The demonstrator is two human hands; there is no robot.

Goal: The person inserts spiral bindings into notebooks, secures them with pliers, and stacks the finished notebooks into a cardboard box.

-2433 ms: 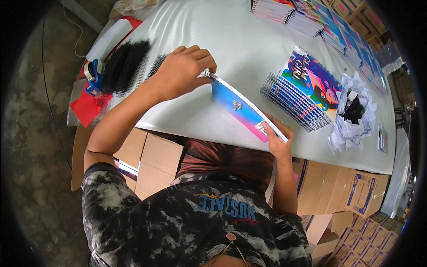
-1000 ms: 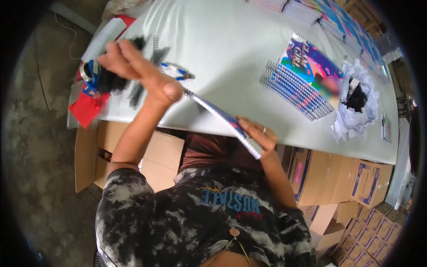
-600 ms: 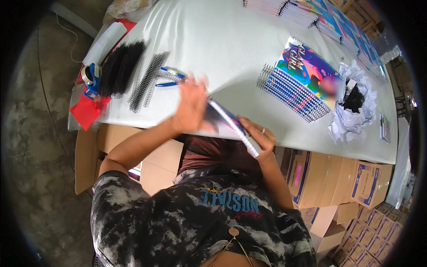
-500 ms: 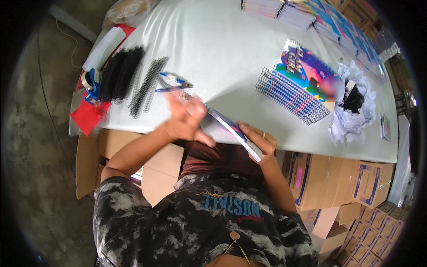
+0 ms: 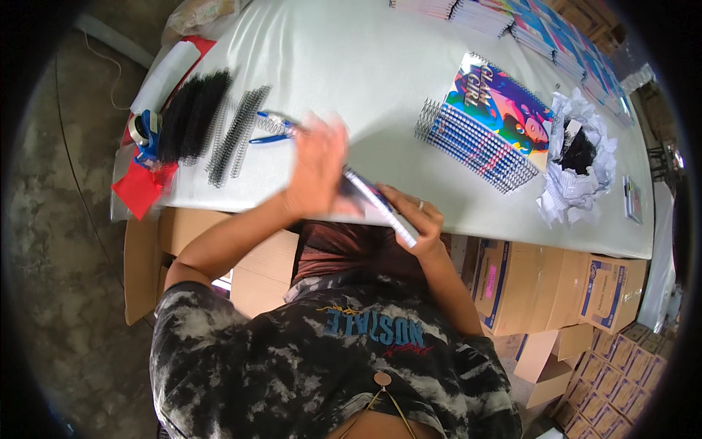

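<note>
A notebook (image 5: 391,217), seen nearly edge-on, slants up from the table's near edge. My right hand (image 5: 418,218) grips its lower right end, fingers over one face. My left hand (image 5: 316,167) is at the notebook's upper left end, fingers stretched upward and thumb apart, smeared by motion; whether it touches the notebook I cannot tell. A thin spiral coil (image 5: 275,127) shows just left of my left fingertips; its other end is hidden behind the hand. Blue-handled pliers (image 5: 269,139) lie beside that coil, partly covered by the hand.
Loose black spiral coils (image 5: 238,135) and a thicker bundle (image 5: 191,117) lie left, by a blue tape dispenser (image 5: 146,135). Stacked spiral notebooks (image 5: 486,128) and crumpled white paper (image 5: 596,157) stand right. More notebooks (image 5: 537,33) line the far edge. Cardboard boxes (image 5: 541,285) sit below.
My left hand has swung up and to the right, with its fingers straighter. The notebook and my right hand have shifted slightly up and left; the view has shifted a little too.
</note>
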